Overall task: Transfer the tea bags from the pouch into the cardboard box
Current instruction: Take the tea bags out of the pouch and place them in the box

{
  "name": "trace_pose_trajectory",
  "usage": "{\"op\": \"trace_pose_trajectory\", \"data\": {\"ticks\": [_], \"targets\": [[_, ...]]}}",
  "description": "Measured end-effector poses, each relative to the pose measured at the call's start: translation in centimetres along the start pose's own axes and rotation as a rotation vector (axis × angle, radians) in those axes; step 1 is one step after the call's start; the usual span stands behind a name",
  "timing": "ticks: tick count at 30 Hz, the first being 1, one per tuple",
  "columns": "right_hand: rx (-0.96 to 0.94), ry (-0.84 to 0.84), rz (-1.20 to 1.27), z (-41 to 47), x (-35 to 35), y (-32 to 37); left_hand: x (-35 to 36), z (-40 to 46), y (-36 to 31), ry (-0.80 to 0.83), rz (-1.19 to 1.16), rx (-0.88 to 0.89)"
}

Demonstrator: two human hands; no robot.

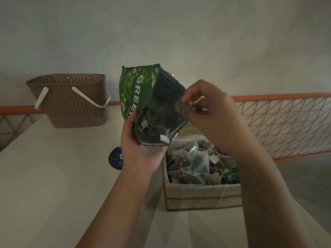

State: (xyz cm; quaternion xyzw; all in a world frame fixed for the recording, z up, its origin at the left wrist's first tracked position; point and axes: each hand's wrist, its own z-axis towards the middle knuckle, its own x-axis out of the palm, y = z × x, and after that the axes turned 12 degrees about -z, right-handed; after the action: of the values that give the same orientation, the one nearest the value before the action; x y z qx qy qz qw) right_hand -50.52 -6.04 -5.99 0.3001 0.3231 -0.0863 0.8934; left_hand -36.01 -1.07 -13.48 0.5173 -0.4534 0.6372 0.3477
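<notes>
A dark green tea pouch (138,90) is tilted with its open mouth facing me, and my left hand (139,145) grips it from below at its lower edge. Tea bags with strings and white tags (163,138) show inside the mouth. My right hand (206,108) is at the pouch's right side, its fingers pinched on one tea bag (181,106) just outside the opening. Below my right forearm stands the cardboard box (197,196), filled with several pyramid tea bags (195,165) and loose strings.
A brown perforated basket (69,101) with white handles stands at the back left of the pale table (44,176). An orange wire-mesh rail (286,122) runs along the right and back. A round blue sticker (116,158) lies on the table beside my left wrist.
</notes>
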Motion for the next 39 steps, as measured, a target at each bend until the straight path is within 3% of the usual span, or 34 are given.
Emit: {"op": "trace_pose_trajectory", "data": {"ticks": [5, 11, 13, 18, 23, 28, 31, 36, 39], "targets": [[0.078, 0.025, -0.100, -0.4, -2.4, -0.9, -0.3, 0.3, -0.7, 0.044, 0.073, 0.020], [0.202, 0.433, -0.339, -0.6, -2.0, -2.0, 0.1, 0.2, -0.6, 0.069, 0.008, 0.001], [0.175, 0.391, -0.363, -0.6, -1.6, -1.7, 0.1, 0.2, -0.5, 0.066, -0.003, -0.005], [-0.012, 0.047, -0.401, -0.4, 0.3, 0.7, -0.2, 0.4, -0.2, 0.072, 0.037, -0.019], [-0.042, 0.190, -0.810, -1.0, 4.0, 1.8, -0.3, 0.2, 0.1, 0.021, 0.016, -0.011], [-0.040, 0.153, -0.842, -1.0, 4.7, 1.6, 0.0, 0.2, 0.0, -0.029, 0.024, 0.009], [-0.060, 0.088, -0.732, -0.7, 4.3, 1.2, 0.1, -0.1, 0.3, -0.019, 0.014, 0.003], [0.124, -0.152, -0.115, 0.0, 2.9, 0.7, 0.2, -0.1, 0.1, 0.030, 0.046, -0.014], [0.212, -0.227, 0.124, 0.3, 1.6, 0.7, 0.0, 0.2, 0.0, 0.034, 0.042, -0.011]]}}
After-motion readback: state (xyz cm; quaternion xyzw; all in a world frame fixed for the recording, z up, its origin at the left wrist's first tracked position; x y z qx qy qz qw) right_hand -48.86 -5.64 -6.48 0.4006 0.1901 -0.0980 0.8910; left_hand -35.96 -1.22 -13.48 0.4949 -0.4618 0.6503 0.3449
